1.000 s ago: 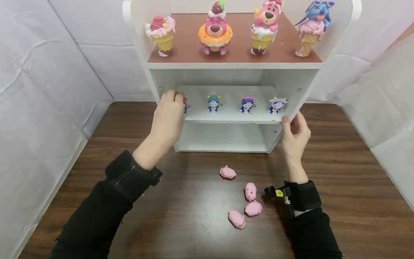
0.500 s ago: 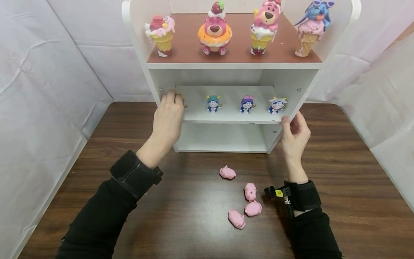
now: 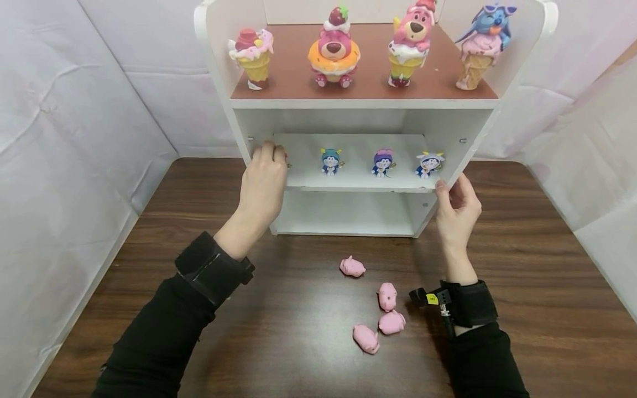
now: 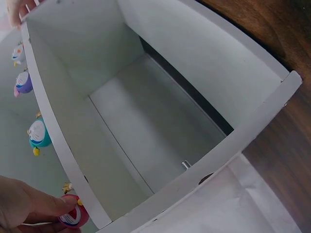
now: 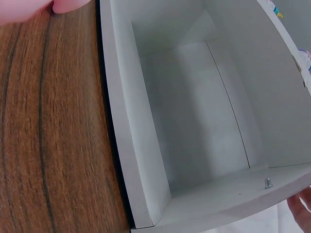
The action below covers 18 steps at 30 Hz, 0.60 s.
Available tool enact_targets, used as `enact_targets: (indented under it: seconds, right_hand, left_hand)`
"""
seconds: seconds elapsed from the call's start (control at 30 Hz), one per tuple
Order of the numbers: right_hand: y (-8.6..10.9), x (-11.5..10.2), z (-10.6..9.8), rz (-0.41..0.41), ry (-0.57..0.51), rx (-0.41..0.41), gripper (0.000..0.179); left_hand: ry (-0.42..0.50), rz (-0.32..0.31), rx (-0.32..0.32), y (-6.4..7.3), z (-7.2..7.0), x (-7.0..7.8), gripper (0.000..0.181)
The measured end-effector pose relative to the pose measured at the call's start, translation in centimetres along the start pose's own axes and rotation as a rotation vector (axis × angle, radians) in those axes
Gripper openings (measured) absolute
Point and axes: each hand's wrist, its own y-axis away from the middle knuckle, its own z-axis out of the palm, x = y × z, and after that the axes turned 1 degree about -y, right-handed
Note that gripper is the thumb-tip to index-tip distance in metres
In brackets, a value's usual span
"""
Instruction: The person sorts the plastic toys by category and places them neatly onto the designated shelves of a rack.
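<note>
My left hand (image 3: 264, 179) is at the left end of the middle board of a white display shelf (image 3: 363, 103). Its thumb and fingers pinch a small red-hooded figurine (image 4: 74, 216), which the head view mostly hides behind the hand. Along the same board stand a teal-hooded figurine (image 3: 330, 161), a purple-hooded figurine (image 3: 382, 162) and a white-hooded figurine (image 3: 429, 164). At the shelf's right side panel, my right hand (image 3: 458, 210) grips the front edge, thumb on the front and fingers around the outside.
Several pink toy pigs (image 3: 353, 267) lie on the dark wooden table (image 3: 278, 331) in front of the shelf. Ice-cream figurines and a bear figurine (image 3: 334, 52) stand on the brown top board (image 3: 373, 72). White cloth (image 3: 74, 138) hangs around the table.
My left hand stays at the left end of the board, now covering nearly all of the red-hooded figurine in the head view. My right hand keeps its grip; the head view shifts slightly.
</note>
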Motion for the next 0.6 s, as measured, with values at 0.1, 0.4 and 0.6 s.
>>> enact_targets:
  seconds: [0.1, 0.4, 0.6]
  right_hand:
    - [0.0, 0.0, -0.1, -0.004, 0.007, 0.0, 0.03]
    - [0.0, -0.1, 0.0, -0.008, 0.01, -0.002, 0.029]
    - [0.0, -0.2, 0.0, -0.004, 0.02, 0.009, 0.028]
  left_hand:
    - [0.005, -0.005, -0.002, 0.0, 0.0, 0.0, 0.02]
    - [0.012, 0.026, 0.086, 0.7, -0.6, 0.3, 0.029]
    - [0.022, 0.159, 0.302, 1.4, -2.5, 1.8, 0.024]
